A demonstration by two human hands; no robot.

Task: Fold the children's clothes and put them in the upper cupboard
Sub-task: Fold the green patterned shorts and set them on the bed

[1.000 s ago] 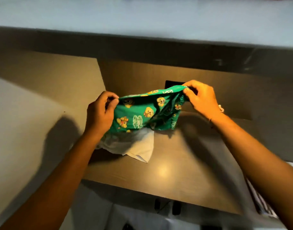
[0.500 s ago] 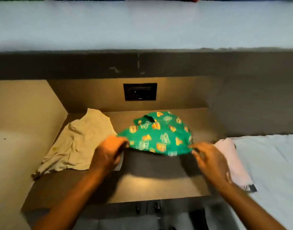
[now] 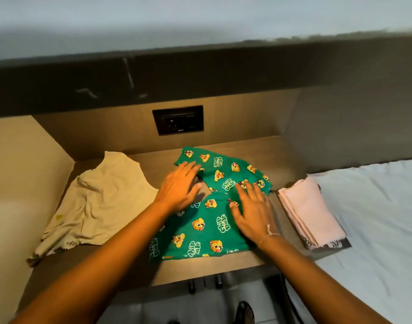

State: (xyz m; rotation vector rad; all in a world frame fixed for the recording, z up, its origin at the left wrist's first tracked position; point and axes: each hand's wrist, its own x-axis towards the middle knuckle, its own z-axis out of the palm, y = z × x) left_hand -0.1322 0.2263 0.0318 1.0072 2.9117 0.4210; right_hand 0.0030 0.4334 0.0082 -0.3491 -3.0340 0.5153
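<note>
Green printed garment (image 3: 207, 220) flat on counter (image 3: 212, 265). Left hand (image 3: 179, 185) and right hand (image 3: 254, 211) press it, fingers spread, gripping nothing. Beige shirt (image 3: 95, 202) left of it; pink folded cloth (image 3: 310, 211) right.

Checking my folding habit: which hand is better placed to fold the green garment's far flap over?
Left, probably. The left hand rests by the far flap of the green garment; the right hand pins its middle.

Green cartoon-print garment (image 3: 200, 225), beige garment (image 3: 95, 204), pale pink folded cloth (image 3: 310, 211)
</note>
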